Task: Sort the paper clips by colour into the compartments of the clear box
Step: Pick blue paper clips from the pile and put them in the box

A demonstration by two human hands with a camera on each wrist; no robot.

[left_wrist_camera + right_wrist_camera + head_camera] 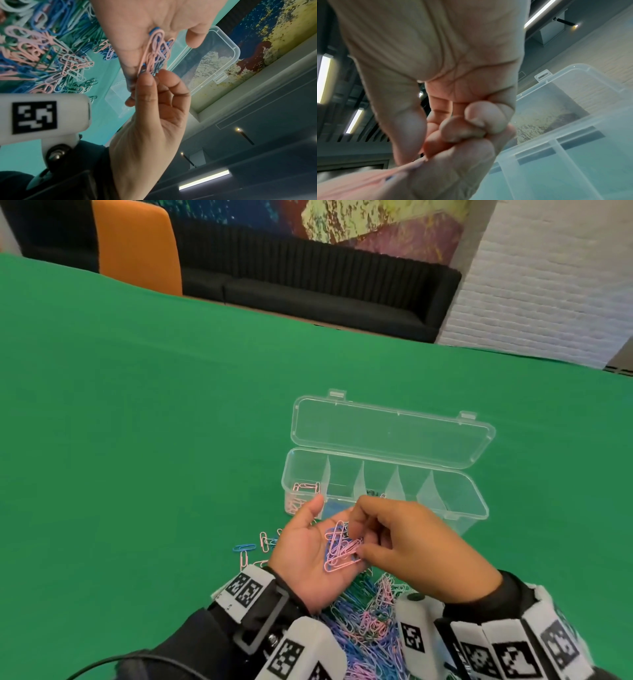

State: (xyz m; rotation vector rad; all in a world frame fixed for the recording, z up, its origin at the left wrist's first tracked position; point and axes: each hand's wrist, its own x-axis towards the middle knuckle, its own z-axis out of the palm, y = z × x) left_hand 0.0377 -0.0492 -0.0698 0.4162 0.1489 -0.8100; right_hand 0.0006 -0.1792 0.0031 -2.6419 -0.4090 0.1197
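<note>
My left hand [305, 553] lies palm up in front of the clear box [478, 495], carrying a small bunch of pink and blue paper clips [342, 549] in its palm. My right hand [356, 537] reaches over it and pinches clips from that bunch between thumb and fingertips. The left wrist view shows the bunch [156, 51] on the left palm [154, 20] and the right hand [150, 77] nipping its end. In the right wrist view, pink clips [399, 171] stick out under the right thumb. Pink clips [306, 487] lie in the box's leftmost compartment. Its lid [390, 433] is folded back.
A big mixed pile of pink, blue, green and pale clips [363, 628] lies on the green tablecloth [137, 440] under my wrists. A few loose clips [253, 549] lie to the left. An orange chair [137, 244] and a black sofa [308, 278] stand beyond the table.
</note>
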